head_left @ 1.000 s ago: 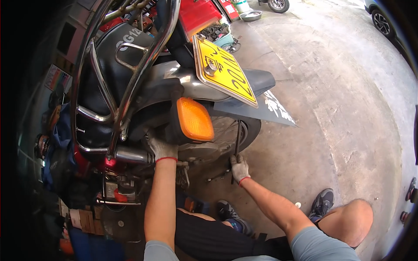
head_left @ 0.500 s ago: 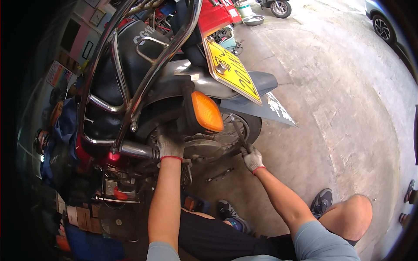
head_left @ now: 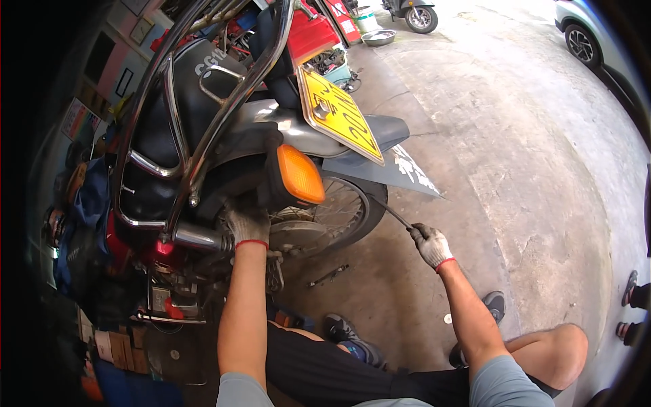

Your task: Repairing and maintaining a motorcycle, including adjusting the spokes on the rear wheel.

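Note:
My right hand, in a pale, dirty work glove with a red cuff, is closed round a tyre lever, a thin dark metal bar. The lever's far tip meets the edge of the rear tyre of a motorcycle. My left hand, gloved the same way, reaches to the near left side of the spoked wheel, beneath the orange turn signal. Its fingers are hidden in shadow against the wheel, so what they grip does not show.
A chrome rack and a yellow number plate stick out above the wheel. On the concrete floor lies a slim metal tool. A metal basin and a parked scooter stand farther back. Another person's feet show at the right.
My right hand has swung outward to the right and slightly up, tilting the lever from steep to slanting away from the wheel. My left hand stays at the wheel. The whole view has shifted a little.

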`<state>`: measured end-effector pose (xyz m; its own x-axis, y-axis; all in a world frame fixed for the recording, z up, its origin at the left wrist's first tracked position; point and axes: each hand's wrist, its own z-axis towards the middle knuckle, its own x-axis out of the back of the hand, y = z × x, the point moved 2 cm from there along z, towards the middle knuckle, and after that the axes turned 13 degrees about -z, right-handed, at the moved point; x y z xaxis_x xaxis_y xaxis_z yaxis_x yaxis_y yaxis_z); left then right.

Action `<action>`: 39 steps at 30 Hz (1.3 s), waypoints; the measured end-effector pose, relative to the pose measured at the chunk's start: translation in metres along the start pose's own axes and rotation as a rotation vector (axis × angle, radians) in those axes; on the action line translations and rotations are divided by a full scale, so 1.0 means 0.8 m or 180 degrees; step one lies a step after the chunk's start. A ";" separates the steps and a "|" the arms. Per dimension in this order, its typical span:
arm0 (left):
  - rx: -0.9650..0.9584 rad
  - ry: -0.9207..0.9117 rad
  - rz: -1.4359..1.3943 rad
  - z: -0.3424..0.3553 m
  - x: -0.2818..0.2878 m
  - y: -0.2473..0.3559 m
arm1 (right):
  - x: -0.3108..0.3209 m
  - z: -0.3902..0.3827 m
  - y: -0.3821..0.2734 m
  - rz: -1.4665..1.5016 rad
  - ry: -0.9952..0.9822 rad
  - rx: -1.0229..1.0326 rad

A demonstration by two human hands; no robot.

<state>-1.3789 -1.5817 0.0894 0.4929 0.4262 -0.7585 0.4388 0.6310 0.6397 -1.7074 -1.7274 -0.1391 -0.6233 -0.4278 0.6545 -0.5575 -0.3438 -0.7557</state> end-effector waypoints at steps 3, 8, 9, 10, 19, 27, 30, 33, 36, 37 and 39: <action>0.0039 0.0227 0.0005 -0.009 -0.017 -0.013 | 0.020 0.019 0.004 -0.0169 -0.0156 0.0087; 0.0260 0.0012 0.0063 -0.007 -0.012 -0.013 | 0.060 0.049 -0.006 -0.0453 -0.0574 0.0213; 0.0268 0.0008 0.0064 -0.005 -0.008 -0.012 | 0.064 0.055 -0.009 -0.0558 -0.0632 0.0210; 0.0308 -0.0075 0.0062 -0.004 -0.004 -0.011 | 0.065 0.058 -0.011 -0.0557 -0.0629 0.0204; -0.0019 0.0131 0.0616 -0.001 0.007 0.007 | -0.019 0.012 -0.054 0.0041 0.0243 -0.0306; 0.0051 -0.0328 -0.0098 0.009 0.041 0.029 | -0.181 -0.039 -0.155 0.4010 -0.0190 -0.1352; 0.0057 -0.0248 -0.0095 -0.003 0.022 0.013 | -0.211 -0.034 -0.190 0.4606 0.0033 -0.1481; -0.0102 -0.0053 0.0015 -0.017 0.004 -0.006 | -0.240 -0.011 -0.173 0.4111 -0.0096 -0.1220; 0.0341 -0.0212 -0.0127 -0.031 -0.011 -0.039 | -0.247 0.013 -0.161 0.3206 -0.0341 -0.1033; -0.0080 -0.0777 0.0994 -0.023 -0.007 -0.052 | -0.246 0.019 -0.157 0.2844 -0.0426 -0.0851; -0.0502 -0.1324 0.2508 -0.005 0.015 -0.060 | -0.241 0.018 -0.160 0.2502 -0.0539 -0.0658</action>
<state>-1.3970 -1.6037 0.0490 0.8522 0.5230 0.0178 -0.2337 0.3500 0.9071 -1.5081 -1.6131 -0.1689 -0.7914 -0.6050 -0.0876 -0.0936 0.2615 -0.9607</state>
